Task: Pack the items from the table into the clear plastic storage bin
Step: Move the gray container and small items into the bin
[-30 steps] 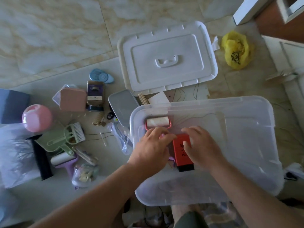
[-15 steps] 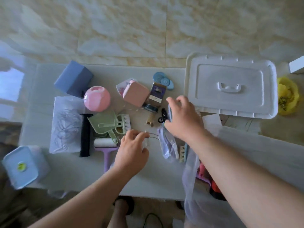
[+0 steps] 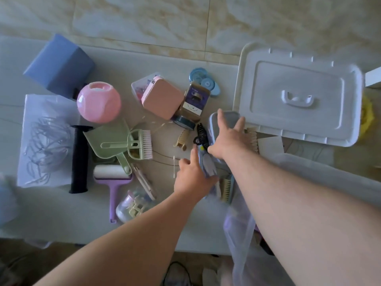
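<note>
Two hands: left hand (image 3: 190,178) clutches blurred bag (image 3: 208,166), right hand (image 3: 226,139) fingers apart

One blue box (image 3: 59,65), one pink ball (image 3: 99,102), one pink case (image 3: 162,100), one green dustpan (image 3: 107,139), one green brush (image 3: 141,144), one purple lint roller (image 3: 113,176), one black handle (image 3: 79,159), one white lid (image 3: 299,96), two hands.

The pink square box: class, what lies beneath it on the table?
The pink square box rests on a clear plastic case holding small colourful items. How far the case runs underneath, and the rest of its contents, are covered.
</note>
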